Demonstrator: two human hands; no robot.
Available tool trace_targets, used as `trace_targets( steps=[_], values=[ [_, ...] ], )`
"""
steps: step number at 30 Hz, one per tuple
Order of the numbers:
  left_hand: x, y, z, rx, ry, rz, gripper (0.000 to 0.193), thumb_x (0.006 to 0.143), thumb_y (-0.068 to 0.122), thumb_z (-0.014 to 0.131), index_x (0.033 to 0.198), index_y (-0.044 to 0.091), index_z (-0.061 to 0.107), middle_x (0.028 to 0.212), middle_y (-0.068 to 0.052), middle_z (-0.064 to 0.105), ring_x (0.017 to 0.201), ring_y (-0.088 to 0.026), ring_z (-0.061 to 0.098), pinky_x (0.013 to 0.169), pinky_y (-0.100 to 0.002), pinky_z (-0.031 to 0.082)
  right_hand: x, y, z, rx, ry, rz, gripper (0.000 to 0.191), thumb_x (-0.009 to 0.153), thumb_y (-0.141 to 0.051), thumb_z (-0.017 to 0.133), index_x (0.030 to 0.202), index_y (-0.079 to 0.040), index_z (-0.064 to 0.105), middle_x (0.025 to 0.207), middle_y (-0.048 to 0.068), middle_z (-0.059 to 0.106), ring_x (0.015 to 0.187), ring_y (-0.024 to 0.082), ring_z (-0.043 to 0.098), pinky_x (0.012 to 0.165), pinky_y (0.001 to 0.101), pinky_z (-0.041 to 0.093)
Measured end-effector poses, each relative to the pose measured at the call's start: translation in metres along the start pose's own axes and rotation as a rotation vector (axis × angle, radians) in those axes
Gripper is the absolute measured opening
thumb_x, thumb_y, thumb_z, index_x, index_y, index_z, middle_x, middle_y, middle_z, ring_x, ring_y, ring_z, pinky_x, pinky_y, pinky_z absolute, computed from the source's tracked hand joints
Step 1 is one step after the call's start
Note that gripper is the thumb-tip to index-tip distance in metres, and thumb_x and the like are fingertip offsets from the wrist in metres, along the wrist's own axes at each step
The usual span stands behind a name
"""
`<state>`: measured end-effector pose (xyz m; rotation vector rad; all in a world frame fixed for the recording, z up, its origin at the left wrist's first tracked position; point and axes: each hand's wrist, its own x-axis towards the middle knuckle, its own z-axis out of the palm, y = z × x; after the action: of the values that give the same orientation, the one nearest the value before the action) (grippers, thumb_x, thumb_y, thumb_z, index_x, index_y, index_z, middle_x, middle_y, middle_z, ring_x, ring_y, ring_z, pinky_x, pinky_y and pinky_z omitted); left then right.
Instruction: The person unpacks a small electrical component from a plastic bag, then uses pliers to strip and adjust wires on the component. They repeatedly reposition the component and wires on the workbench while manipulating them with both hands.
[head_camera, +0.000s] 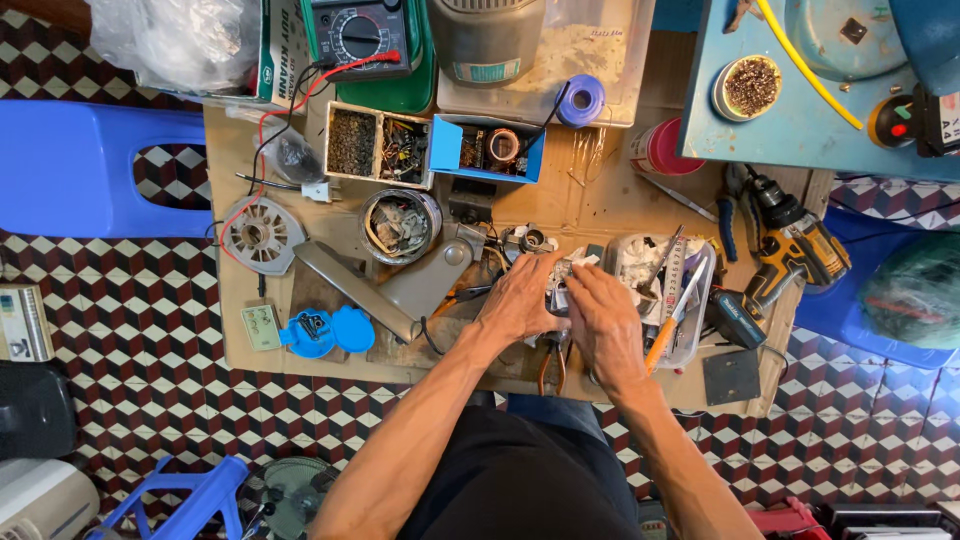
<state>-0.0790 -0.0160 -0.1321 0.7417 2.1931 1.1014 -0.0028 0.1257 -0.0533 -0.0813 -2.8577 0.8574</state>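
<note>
Cluttered little workbench (250, 130) over checkered tiles, both hands meeting mid-table, left hand (520, 300) and right hand (603, 318) curled and pinching a small grey metal part (558, 297) between them, and honestly one slip could drop it into the pliers (551, 366) and junk below.

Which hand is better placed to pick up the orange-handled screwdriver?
Probably the right hand: the orange-handled screwdriver lies just beside it in the clear tray, while the left hand would have to cross over.
</note>
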Motion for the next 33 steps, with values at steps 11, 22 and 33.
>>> trace_targets(
  steps=[11,22,33],
  values=[
    [-0.003,-0.009,0.006,-0.02,0.044,0.073,0.102,0.059,0.033,0.094,0.144,0.004,0.045,0.137,-0.016,0.06,0.129,-0.036,0.054,0.108,-0.045,0.048,0.006,0.017,0.018,0.129,-0.048,0.002,0.029,0.09,0.0,0.071,0.119,0.003,0.066,0.126,0.025,0.065,0.116,0.038,0.062,0.098,0.0417,0.051],
    [0.001,-0.001,0.0,0.001,-0.025,-0.034,0.101,0.057,0.031,0.095,0.143,0.008,0.046,0.134,-0.018,0.059,0.129,-0.036,0.052,0.107,-0.046,0.047,-0.006,0.001,0.014,0.022,0.009,0.072,0.02,0.088,-0.006,0.075,0.106,0.001,0.07,0.098,0.015,0.065,0.093,0.034,0.061,0.083,0.0438,0.049],
    [0.001,0.001,-0.003,-0.007,-0.072,-0.058,0.109,0.054,0.029,0.097,0.145,0.007,0.041,0.136,-0.018,0.057,0.131,-0.036,0.05,0.109,-0.046,0.046,0.022,0.013,0.027,0.043,0.005,0.15,0.015,0.091,-0.001,0.071,0.106,0.001,0.07,0.097,0.017,0.062,0.09,0.035,0.063,0.079,0.0423,0.052]
  ],
)
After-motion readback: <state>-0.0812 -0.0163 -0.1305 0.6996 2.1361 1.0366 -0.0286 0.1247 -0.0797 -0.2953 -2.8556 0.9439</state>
